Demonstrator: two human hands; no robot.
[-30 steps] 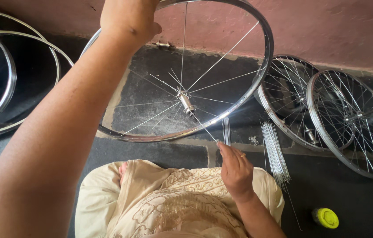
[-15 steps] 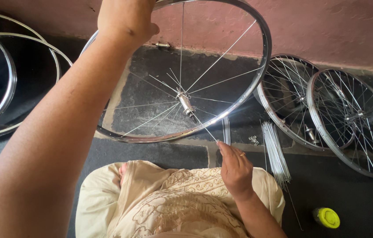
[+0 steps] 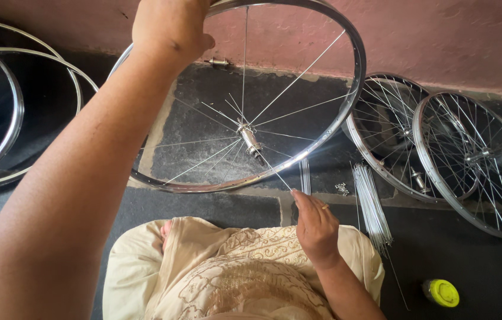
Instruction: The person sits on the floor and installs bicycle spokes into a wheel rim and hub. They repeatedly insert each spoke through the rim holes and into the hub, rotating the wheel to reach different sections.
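Observation:
My left hand (image 3: 171,26) grips the top of a shiny bicycle wheel rim (image 3: 355,77), holding it upright over my lap. The wheel has a metal hub (image 3: 249,139) in the middle and only a few spokes laced. My right hand (image 3: 316,228) pinches the lower end of a thin spoke (image 3: 276,173) that runs from the hub down toward the rim's bottom edge. A ring shows on a finger of that hand. My knees, under cream embroidered cloth (image 3: 233,275), lie just below the wheel.
Two fully spoked wheels (image 3: 476,160) lean together at the right. Bare rims (image 3: 2,118) lie at the left. A bundle of loose spokes (image 3: 372,204) and small nipples (image 3: 341,189) lie on the dark stone floor. A yellow-capped container (image 3: 441,292) stands lower right. A pink wall runs behind.
The wheel has shifted slightly in my left hand. My right hand stays at the spoke near the rim's bottom edge.

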